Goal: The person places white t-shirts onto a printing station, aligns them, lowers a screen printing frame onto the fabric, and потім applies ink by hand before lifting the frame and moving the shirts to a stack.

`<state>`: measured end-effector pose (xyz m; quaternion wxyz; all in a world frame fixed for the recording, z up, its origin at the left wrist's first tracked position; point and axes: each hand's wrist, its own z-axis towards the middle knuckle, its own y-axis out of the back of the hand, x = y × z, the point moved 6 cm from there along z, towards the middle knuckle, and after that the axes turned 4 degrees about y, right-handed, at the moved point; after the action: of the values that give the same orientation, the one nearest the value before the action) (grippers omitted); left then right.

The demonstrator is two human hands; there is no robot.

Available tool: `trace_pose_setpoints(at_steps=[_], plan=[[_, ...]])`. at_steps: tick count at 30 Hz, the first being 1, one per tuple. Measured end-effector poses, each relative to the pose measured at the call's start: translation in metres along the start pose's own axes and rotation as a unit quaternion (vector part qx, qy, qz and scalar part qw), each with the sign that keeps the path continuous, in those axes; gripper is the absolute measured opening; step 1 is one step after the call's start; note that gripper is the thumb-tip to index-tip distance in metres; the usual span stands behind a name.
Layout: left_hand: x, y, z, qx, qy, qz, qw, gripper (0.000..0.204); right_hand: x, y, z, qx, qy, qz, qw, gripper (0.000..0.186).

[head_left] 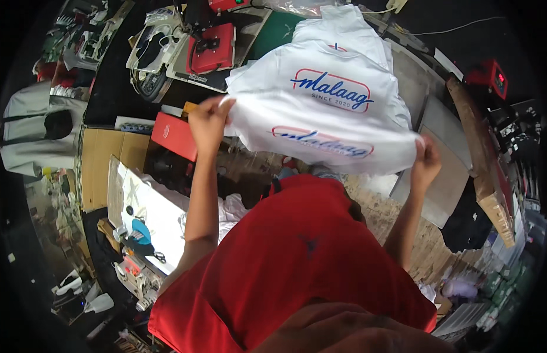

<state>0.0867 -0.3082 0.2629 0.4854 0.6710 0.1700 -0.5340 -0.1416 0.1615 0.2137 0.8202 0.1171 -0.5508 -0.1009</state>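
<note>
A white T-shirt (320, 147) with a blue script print inside a red outline is held up in front of me, slightly blurred. My left hand (211, 120) pinches one upper corner, with fingers closed on the fabric. My right hand (426, 153) grips the other corner at the right. Just beyond it lie more white T-shirts (320, 65) with the same kind of print, stacked loosely on the work surface.
Red-and-black press machines (211, 44) (488, 79) stand at the back and right. A red box (174, 135), cardboard (103, 176) and a white table (150, 200) with scissors (160, 257) lie to my left. A long brown board (479, 153) runs along the right, above wooden flooring (373, 209).
</note>
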Motion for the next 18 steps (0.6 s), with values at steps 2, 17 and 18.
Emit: trace_pose_setpoints(at_steps=[2, 17, 18], plan=[[-0.001, -0.036, 0.052, 0.021, 0.001, -0.078, 0.997, 0.017, -0.02, -0.032, 0.055, -0.025, 0.031, -0.004, 0.999, 0.014], [0.117, -0.204, 0.088, 0.453, -0.072, 0.126, 0.88, 0.069, -0.234, -0.162, 0.143, -0.006, -0.023, -0.229, 0.973, 0.014], [0.125, -0.172, 0.072, 0.555, -0.027, 0.106, 0.824, 0.063, -0.221, -0.164, 0.144, -0.015, -0.008, -0.254, 0.967, 0.013]])
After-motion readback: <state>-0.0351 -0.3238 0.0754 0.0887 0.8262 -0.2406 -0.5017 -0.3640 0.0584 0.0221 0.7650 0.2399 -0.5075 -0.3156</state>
